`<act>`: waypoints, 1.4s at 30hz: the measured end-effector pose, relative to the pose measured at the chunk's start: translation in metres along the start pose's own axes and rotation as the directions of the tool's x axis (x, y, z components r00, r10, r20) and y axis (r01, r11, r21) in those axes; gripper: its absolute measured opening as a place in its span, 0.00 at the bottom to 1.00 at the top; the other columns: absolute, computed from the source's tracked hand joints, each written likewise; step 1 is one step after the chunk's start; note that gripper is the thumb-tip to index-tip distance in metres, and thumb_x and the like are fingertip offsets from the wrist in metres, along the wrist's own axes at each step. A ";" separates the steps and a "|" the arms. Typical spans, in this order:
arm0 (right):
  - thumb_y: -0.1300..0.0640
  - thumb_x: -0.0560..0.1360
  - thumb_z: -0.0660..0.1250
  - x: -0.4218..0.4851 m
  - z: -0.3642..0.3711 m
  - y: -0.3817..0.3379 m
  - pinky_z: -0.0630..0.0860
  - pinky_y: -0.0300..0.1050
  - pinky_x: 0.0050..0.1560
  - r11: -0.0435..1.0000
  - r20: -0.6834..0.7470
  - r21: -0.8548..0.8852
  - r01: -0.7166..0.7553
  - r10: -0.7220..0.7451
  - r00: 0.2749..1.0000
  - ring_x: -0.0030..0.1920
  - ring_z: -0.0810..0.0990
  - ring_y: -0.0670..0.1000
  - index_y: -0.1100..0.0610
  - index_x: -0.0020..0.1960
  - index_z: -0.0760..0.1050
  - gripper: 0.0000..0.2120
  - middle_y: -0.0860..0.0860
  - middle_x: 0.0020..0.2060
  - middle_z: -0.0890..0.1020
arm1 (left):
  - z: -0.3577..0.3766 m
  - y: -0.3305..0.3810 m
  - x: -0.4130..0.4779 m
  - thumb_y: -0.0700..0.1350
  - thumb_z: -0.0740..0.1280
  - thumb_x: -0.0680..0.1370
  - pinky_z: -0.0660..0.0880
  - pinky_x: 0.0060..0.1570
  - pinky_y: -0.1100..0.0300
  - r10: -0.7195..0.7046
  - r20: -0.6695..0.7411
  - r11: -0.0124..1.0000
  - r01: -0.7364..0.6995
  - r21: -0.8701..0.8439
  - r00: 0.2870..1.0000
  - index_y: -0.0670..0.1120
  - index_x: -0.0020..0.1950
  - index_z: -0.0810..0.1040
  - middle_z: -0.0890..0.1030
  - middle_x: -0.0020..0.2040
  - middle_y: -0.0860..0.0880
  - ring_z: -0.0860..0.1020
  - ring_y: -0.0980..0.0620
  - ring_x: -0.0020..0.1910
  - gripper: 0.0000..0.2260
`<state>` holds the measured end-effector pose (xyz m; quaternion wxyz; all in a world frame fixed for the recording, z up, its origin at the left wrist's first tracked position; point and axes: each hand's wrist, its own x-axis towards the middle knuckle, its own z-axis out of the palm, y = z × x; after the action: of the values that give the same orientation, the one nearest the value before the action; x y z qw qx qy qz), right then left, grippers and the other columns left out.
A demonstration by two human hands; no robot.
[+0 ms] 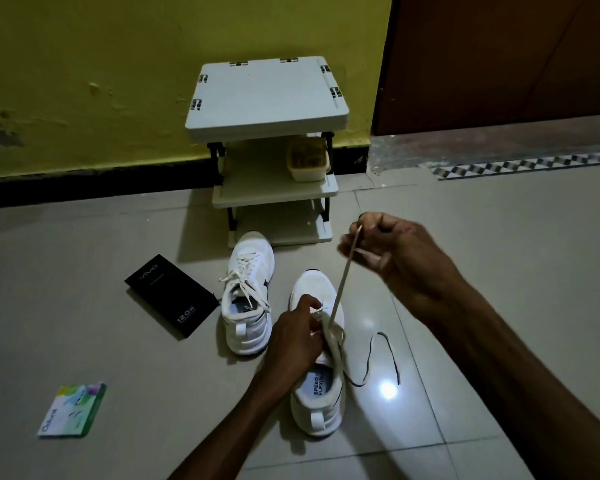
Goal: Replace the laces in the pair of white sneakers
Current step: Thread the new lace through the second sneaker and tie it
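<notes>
Two white sneakers stand on the tiled floor. The left sneaker [248, 296] is laced with a white lace, its ends loose. The right sneaker [321, 382] is nearer to me. My left hand [297, 337] presses on its tongue and pinches the lace at the eyelets. A white lace [340, 289] runs taut from there up to my right hand [392, 251], which is raised above the shoe and pinches the lace's end. A thin black lace [385, 355] lies curled on the floor just right of this shoe.
A small white shoe rack [274, 195] stands against the yellow wall, with a box of brownish stuff [307, 159] on its middle shelf. A black phone box [172, 296] lies left of the sneakers. A green and white packet [73, 408] lies further left.
</notes>
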<state>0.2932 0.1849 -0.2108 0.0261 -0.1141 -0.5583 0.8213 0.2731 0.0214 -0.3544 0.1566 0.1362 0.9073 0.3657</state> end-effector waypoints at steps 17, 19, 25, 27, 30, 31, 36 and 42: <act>0.48 0.79 0.64 0.010 -0.025 0.092 0.69 0.39 0.36 0.365 -0.023 -0.924 -0.113 0.243 0.970 0.32 0.74 0.44 0.51 0.31 0.78 0.19 0.46 0.27 0.78 | -0.020 -0.004 -0.003 0.54 0.74 0.69 0.73 0.49 0.56 -0.194 0.033 0.980 0.192 0.040 0.980 0.49 0.65 0.65 0.78 0.54 0.47 0.78 0.47 0.54 0.30; 0.50 0.79 0.64 0.010 -0.023 0.081 0.65 0.39 0.34 0.586 -0.050 -0.786 -0.198 0.258 0.965 0.30 0.70 0.44 0.52 0.30 0.78 0.19 0.44 0.24 0.75 | -0.019 -0.004 -0.004 0.51 0.75 0.68 0.75 0.48 0.56 -0.189 0.014 0.981 0.188 0.053 0.982 0.49 0.65 0.65 0.80 0.52 0.47 0.80 0.47 0.53 0.30; 0.54 0.77 0.60 0.002 -0.007 0.009 0.65 0.43 0.40 0.885 0.104 -0.462 -0.062 0.123 0.987 0.37 0.65 0.52 0.54 0.32 0.74 0.15 0.54 0.35 0.70 | -0.021 0.000 -0.007 0.46 0.75 0.68 0.67 0.38 0.62 -0.164 0.008 0.985 0.163 0.064 0.986 0.53 0.56 0.73 0.78 0.41 0.56 0.77 0.55 0.42 0.19; 0.50 0.73 0.60 -0.002 -0.007 0.001 0.66 0.42 0.41 0.858 0.181 -0.513 -0.003 0.111 0.977 0.38 0.65 0.52 0.53 0.32 0.74 0.14 0.55 0.37 0.70 | -0.022 0.000 -0.007 0.45 0.75 0.67 0.69 0.39 0.62 -0.157 0.019 0.986 0.155 0.061 0.987 0.55 0.51 0.73 0.77 0.40 0.56 0.77 0.55 0.42 0.16; 0.55 0.74 0.60 -0.005 -0.019 0.007 0.67 0.42 0.41 0.879 0.257 -0.476 -0.023 0.164 0.953 0.38 0.67 0.51 0.56 0.35 0.74 0.11 0.51 0.34 0.73 | -0.023 0.000 -0.007 0.45 0.75 0.67 0.70 0.41 0.62 -0.135 0.018 0.989 0.134 0.065 0.991 0.56 0.48 0.73 0.78 0.41 0.55 0.77 0.55 0.44 0.15; 0.57 0.75 0.60 -0.006 -0.023 0.009 0.67 0.42 0.40 0.883 0.303 -0.469 -0.029 0.192 0.933 0.37 0.68 0.49 0.58 0.36 0.73 0.10 0.50 0.33 0.73 | -0.023 0.000 -0.006 0.46 0.75 0.67 0.70 0.41 0.62 -0.127 0.013 0.990 0.126 0.065 0.992 0.56 0.48 0.73 0.78 0.41 0.55 0.77 0.55 0.43 0.15; 0.61 0.78 0.62 -0.013 -0.041 0.023 0.71 0.35 0.40 0.694 0.443 -0.720 -0.011 0.473 0.762 0.36 0.73 0.45 0.58 0.37 0.78 0.12 0.49 0.32 0.77 | -0.022 -0.001 -0.006 0.43 0.75 0.66 0.72 0.43 0.59 -0.087 -0.005 0.996 0.087 0.032 0.996 0.55 0.46 0.73 0.78 0.39 0.55 0.76 0.56 0.41 0.15; 0.58 0.74 0.69 -0.009 -0.055 0.087 0.69 0.39 0.33 -0.361 -0.159 -0.924 0.129 0.667 0.728 0.31 0.74 0.47 0.61 0.40 0.78 0.07 0.50 0.31 0.75 | -0.015 0.000 -0.010 0.41 0.74 0.66 0.72 0.43 0.64 -0.011 -0.088 1.000 0.013 0.022 0.996 0.55 0.47 0.77 0.78 0.44 0.55 0.76 0.58 0.42 0.14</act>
<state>0.3213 0.2009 -0.3087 -0.4373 -0.0175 -0.8990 0.0147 0.2767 0.0082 -0.3422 0.1172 0.1162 0.9183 0.3599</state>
